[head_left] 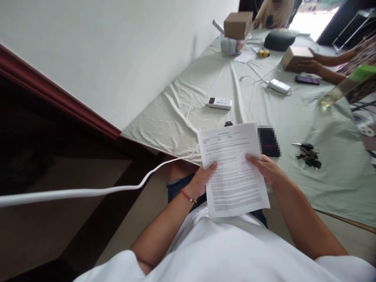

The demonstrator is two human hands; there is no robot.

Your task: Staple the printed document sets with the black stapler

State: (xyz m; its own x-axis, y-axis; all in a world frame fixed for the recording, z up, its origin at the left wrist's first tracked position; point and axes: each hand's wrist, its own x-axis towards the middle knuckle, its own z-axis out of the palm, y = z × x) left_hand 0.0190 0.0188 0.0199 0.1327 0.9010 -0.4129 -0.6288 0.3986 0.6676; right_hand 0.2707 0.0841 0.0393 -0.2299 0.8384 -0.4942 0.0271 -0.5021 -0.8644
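A white printed sheet of paper [232, 180], covered in lines of small text, is held over my lap at the table's near edge. My left hand [202, 178] grips its left side with the thumb on top, and a red bracelet circles that wrist. On the right side, my right hand [266, 168] pinches the sheet, thumb over the print and fingers behind. The fingers of both hands are mostly hidden beneath it. Whether there is one sheet or more, I cannot tell. Just past its upper right corner lies a dark phone [269, 141].
On the cloth-covered table [296, 184] are keys [310, 156], a white power bank [220, 103], another white device [279, 86] and a purple-screened phone [307, 80]. A person's hands hold a cardboard box [296, 58]. A white cable [117, 190] crosses to my left. Another person is at the far end.
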